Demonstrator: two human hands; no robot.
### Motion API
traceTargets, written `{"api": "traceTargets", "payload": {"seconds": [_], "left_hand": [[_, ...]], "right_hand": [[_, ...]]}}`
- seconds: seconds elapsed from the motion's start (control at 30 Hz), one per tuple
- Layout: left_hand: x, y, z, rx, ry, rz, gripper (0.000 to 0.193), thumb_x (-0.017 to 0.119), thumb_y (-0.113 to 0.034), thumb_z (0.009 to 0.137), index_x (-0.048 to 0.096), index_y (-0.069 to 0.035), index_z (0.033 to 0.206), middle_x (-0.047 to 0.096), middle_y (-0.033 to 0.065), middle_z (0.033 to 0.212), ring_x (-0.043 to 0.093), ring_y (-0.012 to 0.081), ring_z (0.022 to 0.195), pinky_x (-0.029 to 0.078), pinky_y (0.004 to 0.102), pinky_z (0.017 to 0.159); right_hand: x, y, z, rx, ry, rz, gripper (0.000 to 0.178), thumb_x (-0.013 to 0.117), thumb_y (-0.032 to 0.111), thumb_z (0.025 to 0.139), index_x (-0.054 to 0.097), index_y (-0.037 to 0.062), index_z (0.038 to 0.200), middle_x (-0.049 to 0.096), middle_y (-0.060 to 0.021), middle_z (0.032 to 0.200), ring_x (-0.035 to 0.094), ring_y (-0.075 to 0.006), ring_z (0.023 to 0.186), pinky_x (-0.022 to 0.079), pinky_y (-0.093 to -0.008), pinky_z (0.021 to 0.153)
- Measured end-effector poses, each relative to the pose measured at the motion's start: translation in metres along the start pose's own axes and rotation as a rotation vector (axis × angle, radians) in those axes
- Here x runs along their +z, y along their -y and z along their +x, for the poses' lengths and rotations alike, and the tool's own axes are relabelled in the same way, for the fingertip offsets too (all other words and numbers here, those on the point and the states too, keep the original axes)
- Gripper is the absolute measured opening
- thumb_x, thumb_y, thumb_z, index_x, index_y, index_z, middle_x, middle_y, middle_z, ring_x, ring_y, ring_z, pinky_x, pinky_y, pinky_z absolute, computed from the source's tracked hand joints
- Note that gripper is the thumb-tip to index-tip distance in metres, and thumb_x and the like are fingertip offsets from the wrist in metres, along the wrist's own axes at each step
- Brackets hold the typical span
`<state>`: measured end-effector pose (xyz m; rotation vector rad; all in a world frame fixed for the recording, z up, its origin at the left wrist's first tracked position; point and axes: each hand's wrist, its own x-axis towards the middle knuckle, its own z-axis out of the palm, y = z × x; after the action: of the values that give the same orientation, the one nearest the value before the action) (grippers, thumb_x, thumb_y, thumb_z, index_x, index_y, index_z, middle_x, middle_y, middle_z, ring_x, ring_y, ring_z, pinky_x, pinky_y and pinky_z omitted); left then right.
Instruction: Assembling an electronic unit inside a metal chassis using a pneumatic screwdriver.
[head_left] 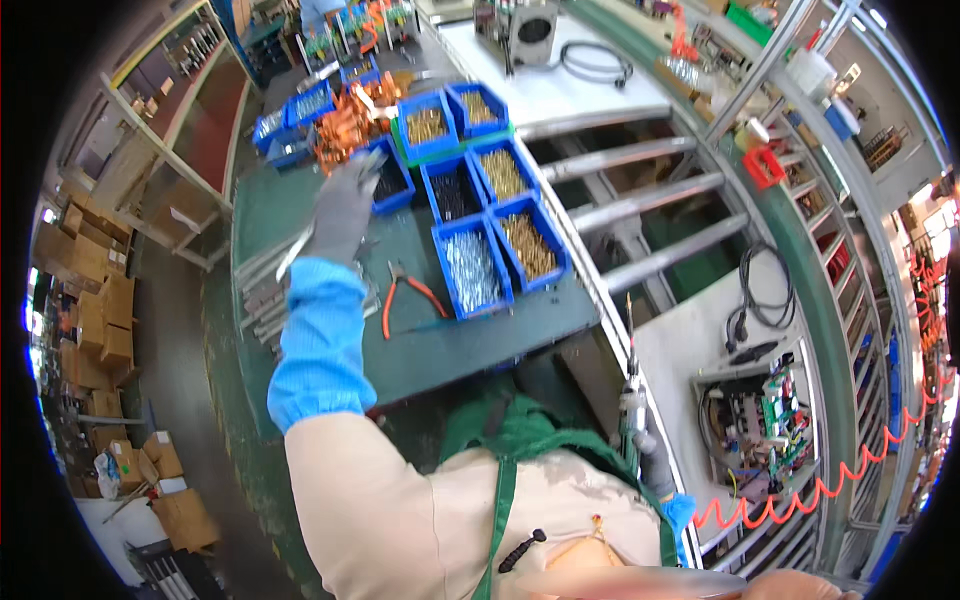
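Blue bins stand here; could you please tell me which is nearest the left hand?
The dark-filled blue bin beside the left hand; the other dark-filled bin sits farther right.

Bins [486,213] of small parts cluster along the worktop's [480,345] right edge, toward its near right corner. Pliers [397,277] lie between them and the strips [268,312] at the left edge. Bent parts [345,125] lie farther back, left of the rear bins. Rollers [648,200] stand beyond the right edge.
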<state>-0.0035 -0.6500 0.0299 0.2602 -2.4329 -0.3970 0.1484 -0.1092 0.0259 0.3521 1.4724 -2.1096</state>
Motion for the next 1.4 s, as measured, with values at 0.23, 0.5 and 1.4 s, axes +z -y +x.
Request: {"api": "traceTargets", "payload": {"seconds": [0.23,0.5,1.4], "left_hand": [[0.072,-0.033,-0.055,0.006,0.24,0.014,0.051,0.067,-0.026,0.09,0.055,-0.014,0.138,0.06,0.0148,0.128,0.057,0.0353,0.117,0.044,0.0459,0.103],[0.065,0.011,-0.114,-0.127,0.14,0.007,0.03,0.064,-0.018,0.089,0.067,-0.013,0.118,0.065,0.0124,0.117,0.059,0.0336,0.109,0.046,0.0442,0.098],[-0.006,-0.126,-0.021,-0.45,0.218,-1.694,0.024,0.053,-0.011,0.103,0.054,-0.002,0.124,0.065,0.013,0.112,0.066,0.0253,0.104,0.058,0.0418,0.092]], "right_hand": [[0.013,-0.013,-0.008,0.017,-0.093,0.004,0.095,0.079,0.048,0.069,0.039,0.0058,0.145,0.054,-0.0036,0.096,0.055,-0.014,0.083,0.048,-0.0279,0.069],[0.012,-0.016,-0.01,0.087,-0.185,0.052,0.09,0.076,0.043,0.07,0.04,0.0079,0.144,0.055,-0.005,0.091,0.056,-0.0122,0.07,0.046,-0.0229,0.055],[-0.011,-0.019,-0.027,-0.034,-0.058,0.05,0.097,0.081,0.043,0.066,0.038,0.0103,0.147,0.058,-0.0071,0.091,0.061,-0.0135,0.066,0.053,-0.0238,0.052]]}}
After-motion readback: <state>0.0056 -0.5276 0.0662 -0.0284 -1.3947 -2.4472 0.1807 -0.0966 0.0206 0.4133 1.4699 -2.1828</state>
